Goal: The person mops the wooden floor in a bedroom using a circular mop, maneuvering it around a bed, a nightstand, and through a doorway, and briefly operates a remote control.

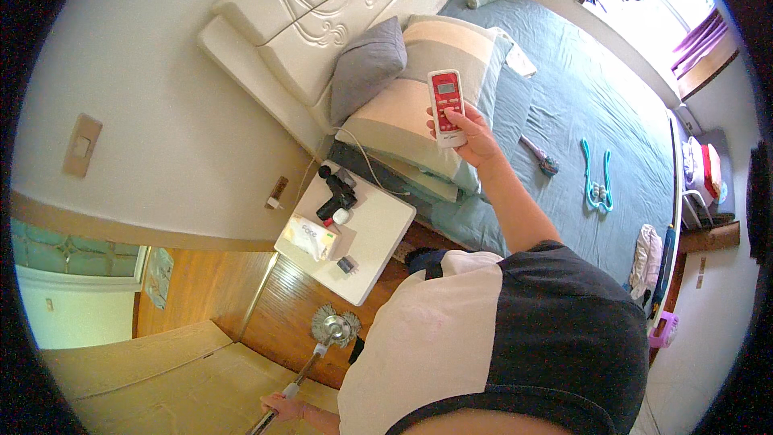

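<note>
Bed (596, 89) under a blue-grey sheet, filling the upper right, its carved cream headboard (322, 8) flat against the pale wall; far edge close under the window with purple curtains (700, 32). Open sheet across most of the middle, free of clutter apart from a few small items. Wooden floor (241, 290) showing only as a narrow strip between wall, bedside table and body.

Three pillows stacked by the headboard: one grey (370, 60), one broad with cream and grey bands (435, 64), one more beneath (403, 161). White bedside table (378, 234) wedged into the corner beside the mattress, one black massage gun (334, 193), one small carton (310, 238) and one dark plug adapter (346, 264) on top, a white cable trailing up toward the pillows.

Right hand (475, 137) raised over the pillows, fingers wrapped around one remote control (447, 107), thumb pressed on its face. Remote slim, upright, red front with white casing, a small grey screen near the top and rows of pale buttons below.

Left hand (294, 411) at the lower edge, closed around the handle of one duster (326, 338), its fluffy grey head down near the floor beside the table.

On the sheet: one teal neck massager (596, 177), one small purple-handled tool (539, 155).
</note>
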The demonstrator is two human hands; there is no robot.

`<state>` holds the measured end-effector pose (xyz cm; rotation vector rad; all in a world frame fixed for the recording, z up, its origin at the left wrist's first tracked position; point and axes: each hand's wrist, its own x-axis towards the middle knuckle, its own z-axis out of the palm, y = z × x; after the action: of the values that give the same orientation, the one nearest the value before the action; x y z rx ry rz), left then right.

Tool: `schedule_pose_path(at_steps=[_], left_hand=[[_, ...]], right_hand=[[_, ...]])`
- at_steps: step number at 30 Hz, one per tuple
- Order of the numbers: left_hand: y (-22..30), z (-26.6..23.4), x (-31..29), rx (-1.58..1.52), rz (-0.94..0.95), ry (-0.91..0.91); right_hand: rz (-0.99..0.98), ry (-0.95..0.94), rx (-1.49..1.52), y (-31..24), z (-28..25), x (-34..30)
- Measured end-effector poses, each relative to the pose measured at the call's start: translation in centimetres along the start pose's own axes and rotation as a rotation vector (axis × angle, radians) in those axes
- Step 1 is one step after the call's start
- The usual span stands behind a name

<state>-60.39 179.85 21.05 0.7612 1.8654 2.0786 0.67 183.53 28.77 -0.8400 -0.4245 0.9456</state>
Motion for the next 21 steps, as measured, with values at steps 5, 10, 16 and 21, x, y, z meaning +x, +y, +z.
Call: schedule_pose_path(at_steps=[5,10,16,21], left_hand=[[-1.1,-0.5,0.2,0.058,0.067,0.037],[-2.8,-1.1,1.0,0.032,0.168,-0.023],[-3.2,-1.5,0.8,0.022,0.182,-0.075],[-4.0,-1.5,0.3,0.091,0.173,-0.037]], right_hand=[[-0.061,0.0,-0.006,-0.4,-0.1,0.1],[-0.07,0.021,-0.017,-0.7,0.1,0.2],[-0.079,0.058,0.047,-0.6,-0.5,0.5],[-0.175,0.192,0.216,-3.0,-2.6,2.8]])
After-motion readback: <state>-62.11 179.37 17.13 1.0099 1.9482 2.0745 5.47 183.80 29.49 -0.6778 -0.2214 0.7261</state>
